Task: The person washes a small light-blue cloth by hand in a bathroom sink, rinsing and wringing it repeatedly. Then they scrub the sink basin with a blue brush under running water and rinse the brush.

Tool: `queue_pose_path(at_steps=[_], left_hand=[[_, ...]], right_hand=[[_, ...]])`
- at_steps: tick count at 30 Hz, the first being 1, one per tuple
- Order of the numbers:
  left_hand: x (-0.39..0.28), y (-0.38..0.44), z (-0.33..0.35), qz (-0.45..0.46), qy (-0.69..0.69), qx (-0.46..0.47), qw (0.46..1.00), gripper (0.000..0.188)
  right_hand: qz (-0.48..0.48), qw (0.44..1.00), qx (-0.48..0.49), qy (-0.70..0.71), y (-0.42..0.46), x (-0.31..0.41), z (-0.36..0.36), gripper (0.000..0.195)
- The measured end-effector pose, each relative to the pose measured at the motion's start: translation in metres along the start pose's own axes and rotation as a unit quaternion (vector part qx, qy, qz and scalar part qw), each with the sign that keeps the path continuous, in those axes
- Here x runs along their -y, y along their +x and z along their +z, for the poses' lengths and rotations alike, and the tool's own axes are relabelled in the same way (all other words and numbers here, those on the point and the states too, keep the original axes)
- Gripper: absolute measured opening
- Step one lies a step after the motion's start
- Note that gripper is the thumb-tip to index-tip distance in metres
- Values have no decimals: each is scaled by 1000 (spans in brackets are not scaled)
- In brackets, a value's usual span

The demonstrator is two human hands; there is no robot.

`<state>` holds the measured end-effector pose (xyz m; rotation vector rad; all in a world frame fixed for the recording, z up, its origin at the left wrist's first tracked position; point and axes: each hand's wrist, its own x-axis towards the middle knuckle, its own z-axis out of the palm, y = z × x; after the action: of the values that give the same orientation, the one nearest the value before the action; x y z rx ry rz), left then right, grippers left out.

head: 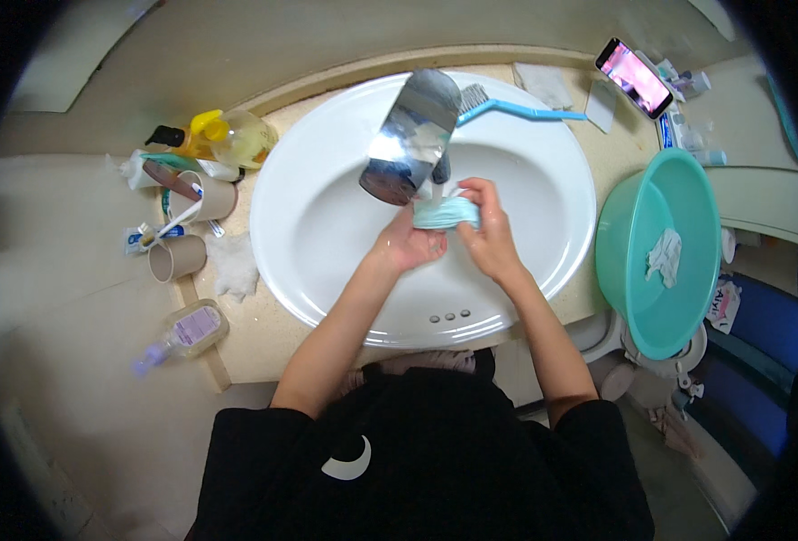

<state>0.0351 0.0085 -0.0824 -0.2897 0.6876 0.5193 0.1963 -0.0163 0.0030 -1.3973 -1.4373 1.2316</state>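
Over the white oval sink [324, 324], my right hand [490, 233] grips a folded light-blue cloth [446, 214] by its right end, fingers above and thumb below. My left hand [412, 240] is palm up beneath the cloth's left end, its fingers curled under it. Water runs from the chrome faucet [416, 132] onto the cloth. Behind the faucet, a blue-handled brush [534, 111] lies across the sink's back rim, bristles near the faucet.
A green plastic basin [672, 182] with a white cloth [664, 258] inside stands at the right. Pump bottles [240, 138], cups [177, 258] and a soap bottle [196, 328] line the left counter. A lit phone [635, 78] leans at the back right.
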Motion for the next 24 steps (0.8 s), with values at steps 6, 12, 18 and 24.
queue_pose_path(at_steps=[6, 12, 18, 24], left_hand=[[20, -23, 37, 99, 163, -12, 982, 30], [4, -26, 39, -13, 189, 32, 981, 25], [-15, -7, 26, -60, 169, 148, 973, 25], [-5, -16, 61, -51, 458, 48, 886, 24]], right_hand=[[205, 952, 27, 224, 40, -41, 9, 54], [251, 912, 152, 288, 54, -41, 8, 48], [233, 903, 91, 349, 58, -61, 15, 36], [226, 938, 229, 131, 69, -11, 7, 27]])
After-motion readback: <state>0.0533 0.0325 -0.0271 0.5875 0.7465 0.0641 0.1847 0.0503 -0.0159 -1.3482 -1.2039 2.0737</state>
